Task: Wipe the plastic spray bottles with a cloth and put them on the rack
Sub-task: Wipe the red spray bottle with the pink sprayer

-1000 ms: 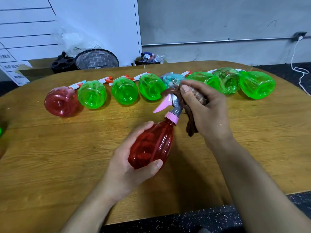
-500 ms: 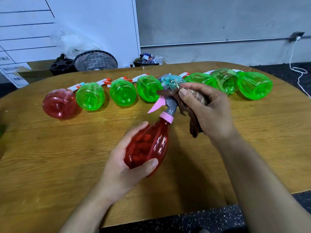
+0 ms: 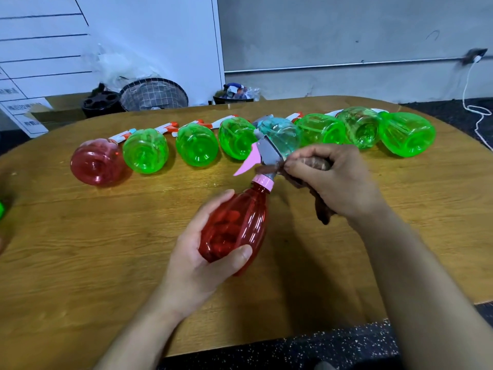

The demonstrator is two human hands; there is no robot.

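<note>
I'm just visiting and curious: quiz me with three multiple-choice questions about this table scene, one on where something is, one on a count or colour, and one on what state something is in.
1. Where is the brown cloth?
A. Flat on the table
B. Bunched in the right hand, at the neck of the held red bottle
C. Draped over a green bottle

2. How many green bottles lie fully in view in the row at the back of the table?
A. Two
B. Four
C. Six

3. How is the held red bottle placed?
A. Gripped by the left hand, sprayer head pointing away
B. Standing alone, untouched
C. Lying in the row

Answers: 1 B, the fingers pinch the cloth just beside the pink collar. 2 C, six green bodies lie there, beside one red bottle and one pale blue bottle. 3 A, the thumb and fingers curl round its body above the table.
</note>
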